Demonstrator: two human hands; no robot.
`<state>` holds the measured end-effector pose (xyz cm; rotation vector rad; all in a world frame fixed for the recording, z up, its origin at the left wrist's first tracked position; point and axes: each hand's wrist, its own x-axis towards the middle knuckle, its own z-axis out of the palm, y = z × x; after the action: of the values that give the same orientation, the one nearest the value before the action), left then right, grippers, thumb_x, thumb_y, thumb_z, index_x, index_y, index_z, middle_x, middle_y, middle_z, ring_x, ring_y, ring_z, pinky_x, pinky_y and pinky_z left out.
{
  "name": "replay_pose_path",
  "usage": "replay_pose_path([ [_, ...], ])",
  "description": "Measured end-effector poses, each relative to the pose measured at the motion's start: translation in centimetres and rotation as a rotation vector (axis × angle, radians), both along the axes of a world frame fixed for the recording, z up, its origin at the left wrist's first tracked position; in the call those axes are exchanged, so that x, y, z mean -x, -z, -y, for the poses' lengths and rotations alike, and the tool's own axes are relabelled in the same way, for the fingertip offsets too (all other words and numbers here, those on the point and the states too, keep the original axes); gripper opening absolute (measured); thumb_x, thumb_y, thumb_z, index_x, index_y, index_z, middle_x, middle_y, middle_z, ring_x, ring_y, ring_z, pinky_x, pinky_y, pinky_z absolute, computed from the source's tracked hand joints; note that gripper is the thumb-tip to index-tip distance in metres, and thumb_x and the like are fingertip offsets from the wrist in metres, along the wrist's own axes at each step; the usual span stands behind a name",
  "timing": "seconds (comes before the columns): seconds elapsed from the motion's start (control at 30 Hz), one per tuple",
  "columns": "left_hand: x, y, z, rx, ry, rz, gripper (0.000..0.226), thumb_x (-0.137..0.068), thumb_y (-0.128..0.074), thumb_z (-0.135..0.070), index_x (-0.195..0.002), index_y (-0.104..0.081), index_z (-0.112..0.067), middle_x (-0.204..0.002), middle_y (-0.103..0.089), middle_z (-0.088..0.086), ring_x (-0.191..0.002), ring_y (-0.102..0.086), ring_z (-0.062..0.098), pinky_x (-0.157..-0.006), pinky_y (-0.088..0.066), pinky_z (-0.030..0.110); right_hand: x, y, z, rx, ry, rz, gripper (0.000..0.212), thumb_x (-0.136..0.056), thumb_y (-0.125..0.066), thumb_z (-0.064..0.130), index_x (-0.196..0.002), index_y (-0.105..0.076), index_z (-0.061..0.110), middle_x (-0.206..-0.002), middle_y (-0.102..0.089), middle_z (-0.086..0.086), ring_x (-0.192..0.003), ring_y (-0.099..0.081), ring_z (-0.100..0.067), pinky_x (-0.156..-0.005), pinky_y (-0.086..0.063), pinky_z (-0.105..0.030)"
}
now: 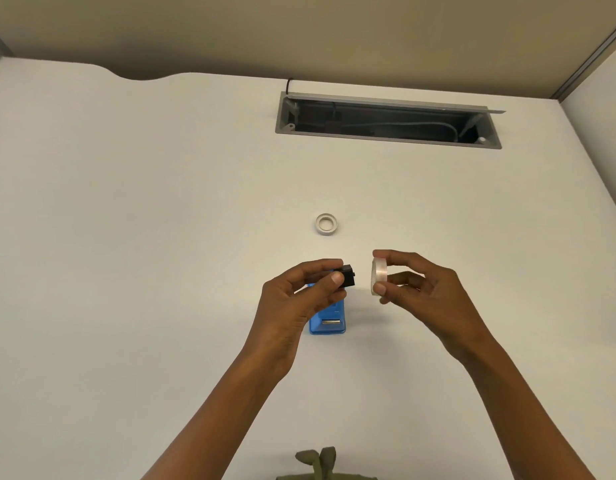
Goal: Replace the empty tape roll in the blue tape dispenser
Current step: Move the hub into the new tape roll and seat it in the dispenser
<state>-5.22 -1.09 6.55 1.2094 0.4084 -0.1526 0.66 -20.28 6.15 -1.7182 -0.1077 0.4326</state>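
Observation:
The blue tape dispenser (328, 320) stands on the white desk (126, 237), partly hidden behind my left hand (299, 299). That hand pinches a small black spindle (348, 276) between thumb and fingers, just above the dispenser. A short gap to the right, my right hand (420, 289) holds a clear tape roll (379, 276) on edge between thumb and forefinger, its flat side facing the spindle. An empty white tape core (326, 223) lies flat on the desk farther back.
An open grey cable tray (386, 121) with cables inside is sunk into the desk at the back. A beige partition wall rises behind the desk. Olive green fabric (320, 462) shows at the bottom edge.

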Motion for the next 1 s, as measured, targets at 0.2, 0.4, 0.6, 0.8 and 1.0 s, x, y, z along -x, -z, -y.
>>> replay_pose_path([
  [0.2, 0.0, -0.2, 0.1, -0.033, 0.016, 0.031, 0.027, -0.069, -0.074, -0.025, -0.096, -0.074, -0.021, -0.097, -0.076, -0.001, -0.088, -0.072, 0.018, -0.082, -0.056, 0.027, 0.4, -1.3, -1.6, -0.070, -0.041, -0.001, 0.040, -0.064, -0.074, 0.036, -0.102, -0.071, 0.024, -0.098, -0.072, 0.004, -0.066, -0.069, -0.022, -0.065, -0.056, -0.028],
  [0.4, 0.2, -0.2, -0.1, -0.049, 0.036, 0.042, 0.029, -0.071, -0.074, -0.026, -0.099, -0.073, -0.021, -0.099, -0.075, 0.000, -0.091, -0.072, 0.019, -0.085, -0.055, 0.027, 0.6, -1.4, -2.4, -0.093, -0.074, 0.021, 0.037, -0.069, -0.072, 0.037, -0.102, -0.072, 0.021, -0.100, -0.072, -0.001, -0.074, -0.070, -0.024, -0.061, -0.056, -0.028],
  [0.6, 0.3, -0.4, -0.3, -0.074, 0.037, 0.045, 0.026, -0.072, -0.073, -0.025, -0.098, -0.074, -0.025, -0.098, -0.076, -0.004, -0.090, -0.072, 0.015, -0.080, -0.054, 0.019, 0.4, -1.2, -2.7, -0.075, -0.091, 0.020, 0.038, -0.070, -0.070, 0.035, -0.105, -0.071, 0.020, -0.099, -0.070, -0.004, -0.075, -0.069, -0.023, -0.061, -0.056, -0.029],
  [0.8, 0.4, -0.6, -0.1, -0.148, 0.081, 0.064, 0.024, -0.083, -0.067, -0.012, -0.105, -0.072, -0.019, -0.101, -0.075, -0.004, -0.093, -0.070, 0.010, -0.080, -0.053, 0.016, 0.6, -1.0, -2.8, -0.079, -0.090, 0.014, 0.032, -0.073, -0.069, 0.032, -0.102, -0.073, 0.018, -0.096, -0.071, -0.005, -0.077, -0.069, -0.026, -0.059, -0.057, -0.031],
  [1.0, 0.4, -0.6, -0.2, -0.193, 0.026, 0.003, 0.027, -0.075, -0.074, -0.015, -0.101, -0.073, -0.020, -0.094, -0.076, 0.000, -0.090, -0.071, 0.011, -0.086, -0.052, 0.025, 1.0, -0.8, -3.3, -0.090, -0.060, -0.013, 0.034, -0.071, -0.070, 0.036, -0.100, -0.073, 0.018, -0.091, -0.072, -0.004, -0.071, -0.070, -0.024, -0.058, -0.057, -0.032],
])
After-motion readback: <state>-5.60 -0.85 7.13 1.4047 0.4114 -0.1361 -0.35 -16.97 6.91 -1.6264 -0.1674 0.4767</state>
